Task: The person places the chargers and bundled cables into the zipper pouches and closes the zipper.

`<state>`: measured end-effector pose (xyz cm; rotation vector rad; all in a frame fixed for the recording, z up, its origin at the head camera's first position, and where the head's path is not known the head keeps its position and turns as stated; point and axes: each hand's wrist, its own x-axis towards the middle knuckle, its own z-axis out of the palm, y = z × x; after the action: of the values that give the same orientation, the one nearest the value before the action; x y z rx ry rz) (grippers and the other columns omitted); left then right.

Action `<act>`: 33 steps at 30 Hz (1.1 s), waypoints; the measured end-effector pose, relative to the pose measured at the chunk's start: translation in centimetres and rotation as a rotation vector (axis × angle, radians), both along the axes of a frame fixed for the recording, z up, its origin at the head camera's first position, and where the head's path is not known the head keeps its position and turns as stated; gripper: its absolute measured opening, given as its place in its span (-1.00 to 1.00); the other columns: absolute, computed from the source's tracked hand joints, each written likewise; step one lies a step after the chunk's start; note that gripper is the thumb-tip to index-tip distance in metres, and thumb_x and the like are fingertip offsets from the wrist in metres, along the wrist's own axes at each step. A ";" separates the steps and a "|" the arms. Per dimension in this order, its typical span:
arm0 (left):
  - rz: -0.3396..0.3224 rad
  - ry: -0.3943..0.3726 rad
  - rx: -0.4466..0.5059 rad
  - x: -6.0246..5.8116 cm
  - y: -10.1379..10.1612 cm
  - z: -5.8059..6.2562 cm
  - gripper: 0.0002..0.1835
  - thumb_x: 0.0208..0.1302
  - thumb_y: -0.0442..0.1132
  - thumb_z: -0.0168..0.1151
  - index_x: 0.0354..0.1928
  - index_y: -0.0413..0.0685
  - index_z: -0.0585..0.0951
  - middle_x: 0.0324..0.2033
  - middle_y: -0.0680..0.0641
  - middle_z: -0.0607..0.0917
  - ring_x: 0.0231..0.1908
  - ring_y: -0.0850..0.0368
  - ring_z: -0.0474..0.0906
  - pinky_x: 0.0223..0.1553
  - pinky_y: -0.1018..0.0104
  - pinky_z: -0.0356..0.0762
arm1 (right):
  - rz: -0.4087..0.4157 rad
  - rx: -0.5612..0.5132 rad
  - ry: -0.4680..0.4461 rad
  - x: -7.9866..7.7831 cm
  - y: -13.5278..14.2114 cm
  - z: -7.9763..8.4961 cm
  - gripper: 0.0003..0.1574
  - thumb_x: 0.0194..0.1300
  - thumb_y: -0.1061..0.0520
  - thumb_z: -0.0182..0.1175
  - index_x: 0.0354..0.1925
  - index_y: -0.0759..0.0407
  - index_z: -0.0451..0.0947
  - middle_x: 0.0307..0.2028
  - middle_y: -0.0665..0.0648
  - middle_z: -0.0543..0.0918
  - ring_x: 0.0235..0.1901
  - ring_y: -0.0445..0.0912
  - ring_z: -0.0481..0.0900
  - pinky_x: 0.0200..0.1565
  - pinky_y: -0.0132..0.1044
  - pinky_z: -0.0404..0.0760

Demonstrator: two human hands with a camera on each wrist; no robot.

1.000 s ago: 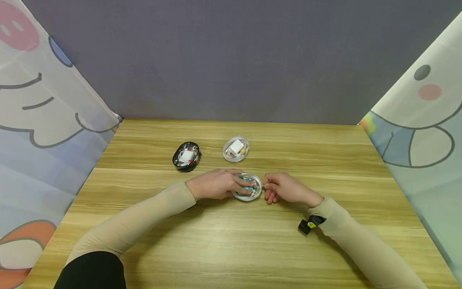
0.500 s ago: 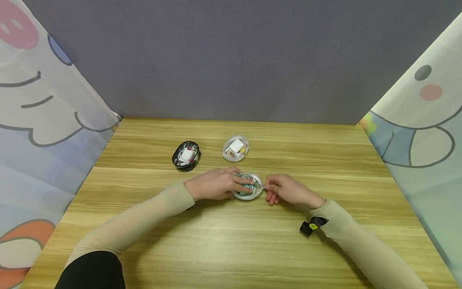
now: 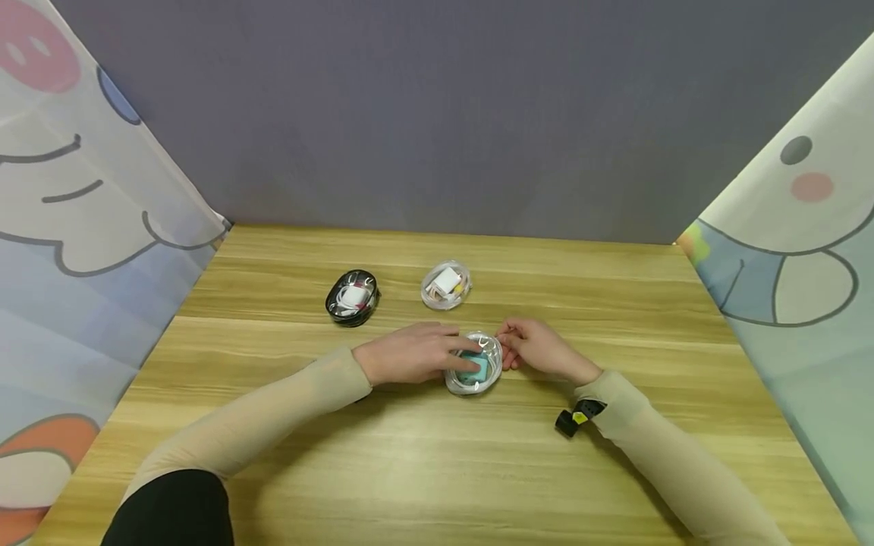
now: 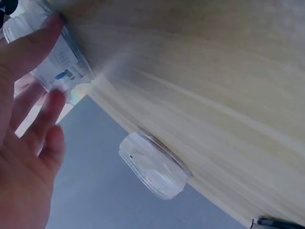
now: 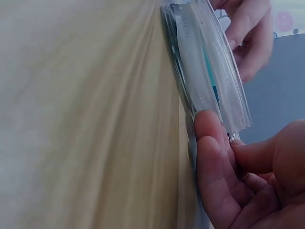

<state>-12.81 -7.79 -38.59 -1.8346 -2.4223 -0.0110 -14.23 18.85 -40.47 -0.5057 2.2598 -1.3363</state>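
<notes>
An oval clear zip pouch lies on the table, with a light-blue charger block and a coiled white cable visible inside. My left hand holds the pouch from its left, two fingers spread over the top; the left wrist view shows the thumb against its side. At the pouch's right edge my right hand pinches a small zipper pull between thumb and curled fingers. Most of the pull is hidden by the fingertips. The zipper band runs along the pouch's side in the right wrist view.
Behind the pouch lies a second clear pouch with a white charger and cable. To the left sits a black-rimmed pouch, also holding a white charger. A grey panel rises at the wooden table's back edge; printed cloths hang at both sides.
The pouch has turned and shifted slightly toward me and to the right. My right hand has moved a little away from me along its rim. More of the blue block shows.
</notes>
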 end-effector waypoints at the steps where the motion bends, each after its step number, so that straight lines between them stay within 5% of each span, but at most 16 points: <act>1: -0.003 0.017 0.006 -0.1 0.1 0.0 -0.47 0.18 -0.17 0.47 0.22 0.32 0.63 0.29 0.10 0.51 0.03 0.12 0.42 0.07 0.25 0.44 | -0.005 0.007 0.008 -0.1 -0.1 0.0 -0.83 0.51 0.32 -0.01 -0.16 0.37 0.52 -0.49 0.18 0.64 -0.51 -0.05 0.65 -0.44 -0.26 0.68; 6: -0.029 0.052 -0.014 -0.3 0.5 -0.1 -0.42 0.16 -0.12 0.49 0.26 0.28 0.60 0.33 0.11 0.48 0.34 0.07 0.30 0.27 0.14 0.30 | -0.010 0.032 0.050 -0.4 -0.5 0.2 -0.83 0.50 0.32 0.02 -0.15 0.39 0.54 -0.50 0.15 0.65 -0.50 -0.06 0.64 -0.44 -0.26 0.67; 12: -0.034 -0.074 -0.023 -0.4 0.3 -0.2 -0.35 0.20 -0.17 0.46 0.36 0.22 0.51 0.42 0.05 0.37 0.43 0.09 0.20 0.30 0.14 0.33 | -0.012 0.051 0.054 -0.5 -0.6 0.1 -0.83 0.51 0.31 0.01 -0.17 0.37 0.55 -0.50 0.18 0.64 -0.49 -0.05 0.63 -0.44 -0.27 0.66; 17: -0.032 -0.171 0.015 -0.7 -0.1 -0.7 -0.36 0.26 -0.21 0.41 0.38 0.18 0.48 0.45 0.05 0.31 0.45 0.09 0.15 0.17 0.21 0.46 | -0.007 0.046 0.057 -0.5 -0.6 -0.1 -0.82 0.51 0.31 0.01 -0.19 0.33 0.55 -0.50 0.16 0.63 -0.51 -0.05 0.63 -0.45 -0.26 0.66; 22: -0.022 -0.184 0.027 -0.7 -0.2 -0.7 -0.38 0.28 -0.18 0.39 0.38 0.21 0.47 0.45 0.07 0.32 0.45 0.12 0.16 -0.03 0.26 0.56 | 0.017 0.055 0.087 -0.3 -0.3 0.0 -0.82 0.51 0.33 0.00 -0.22 0.31 0.55 -0.51 0.12 0.63 -0.52 -0.06 0.64 -0.46 -0.24 0.66; 33: -0.005 -0.195 0.027 -0.6 -0.1 -0.5 -0.36 0.26 -0.18 0.41 0.38 0.23 0.46 0.45 0.09 0.31 0.45 0.14 0.15 -0.13 0.30 0.55 | 0.037 0.069 0.075 1.0 0.8 0.1 -0.79 0.53 0.31 -0.02 -0.26 0.27 0.53 -0.47 0.13 0.65 -0.51 -0.06 0.64 -0.48 -0.27 0.65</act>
<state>-13.36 -7.94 -39.08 -1.9106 -2.5290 -0.2333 -13.21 19.68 -40.36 -0.5796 2.3364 -1.2358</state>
